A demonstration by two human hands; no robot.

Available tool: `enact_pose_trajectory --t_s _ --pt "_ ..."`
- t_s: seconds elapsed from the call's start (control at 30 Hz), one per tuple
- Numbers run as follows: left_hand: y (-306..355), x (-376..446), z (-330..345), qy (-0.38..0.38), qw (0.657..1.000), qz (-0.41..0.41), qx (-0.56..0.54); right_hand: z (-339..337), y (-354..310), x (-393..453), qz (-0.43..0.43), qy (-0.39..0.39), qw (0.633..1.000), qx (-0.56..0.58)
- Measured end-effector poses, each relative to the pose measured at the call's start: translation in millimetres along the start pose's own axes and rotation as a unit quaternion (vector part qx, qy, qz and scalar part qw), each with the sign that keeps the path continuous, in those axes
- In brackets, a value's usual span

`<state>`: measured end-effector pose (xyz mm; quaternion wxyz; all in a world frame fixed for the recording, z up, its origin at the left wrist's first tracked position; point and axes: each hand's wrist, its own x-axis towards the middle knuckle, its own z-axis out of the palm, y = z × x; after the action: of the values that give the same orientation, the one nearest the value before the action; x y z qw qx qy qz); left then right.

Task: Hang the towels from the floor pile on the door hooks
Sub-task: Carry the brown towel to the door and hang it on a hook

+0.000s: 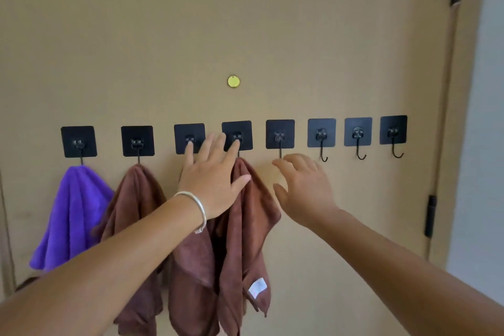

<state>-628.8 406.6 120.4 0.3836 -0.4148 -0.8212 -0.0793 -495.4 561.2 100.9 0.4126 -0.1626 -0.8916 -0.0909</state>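
Four towels hang on the door (272,22) hooks: a purple towel (71,215) on the far-left hook, then three brown ones, the fourth brown towel (245,226) dropping from the hook under the brass peephole (233,81). Left hand (215,174) reaches up over that towel's top, fingers spread and straight, tips on the black hook pads, gripping nothing. Right hand (302,188) hovers just right of the towel, fingers relaxed, below the fifth hook (280,144). A silver bangle (195,206) circles the left wrist.
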Motion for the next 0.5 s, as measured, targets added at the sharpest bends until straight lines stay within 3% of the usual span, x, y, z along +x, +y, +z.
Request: enact_pose_trajectory --t_s 0.33,0.5 --pt "48 -31 -10 0.025 0.981 0.135 -0.141 -91 -6 -99 0.186 -0.036 0.972 -0.138" --pt "114 -53 -33 0.022 0.937 0.244 -0.25 -158 -23 -162 0.285 -0.027 0.934 -0.214"
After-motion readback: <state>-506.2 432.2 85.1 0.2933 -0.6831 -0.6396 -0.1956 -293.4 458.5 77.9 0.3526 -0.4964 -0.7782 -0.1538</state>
